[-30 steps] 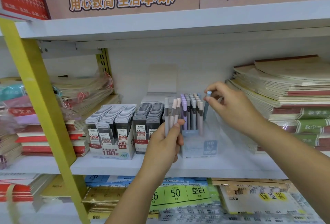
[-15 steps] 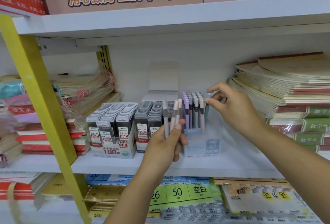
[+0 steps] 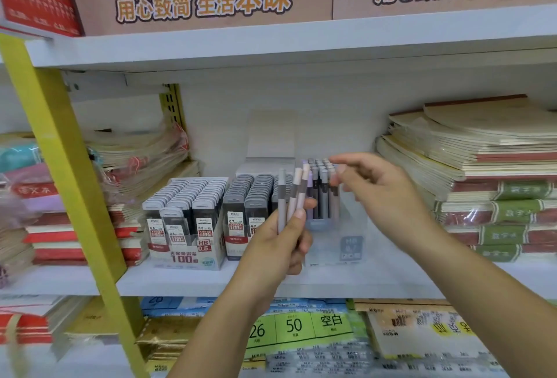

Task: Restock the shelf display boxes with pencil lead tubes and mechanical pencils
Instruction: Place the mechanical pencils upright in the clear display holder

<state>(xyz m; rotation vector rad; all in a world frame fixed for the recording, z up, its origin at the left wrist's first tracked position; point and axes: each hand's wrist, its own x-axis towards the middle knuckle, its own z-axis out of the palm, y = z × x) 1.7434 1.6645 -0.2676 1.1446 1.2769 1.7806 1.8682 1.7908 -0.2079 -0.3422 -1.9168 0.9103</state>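
Mechanical pencils (image 3: 290,196) sit fanned in your left hand (image 3: 280,245) so your empty, loosely open right hand (image 3: 382,193), just beside them, can pluck one.

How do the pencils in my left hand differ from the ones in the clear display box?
The pastel mechanical pencils in the left hand are only a few, fanned out and tilted; the mechanical pencils in the clear plastic display box are many, packed upright in rows. The held ones look pink and beige; the boxed ones look mostly grey and purple. All stand cap-end up.
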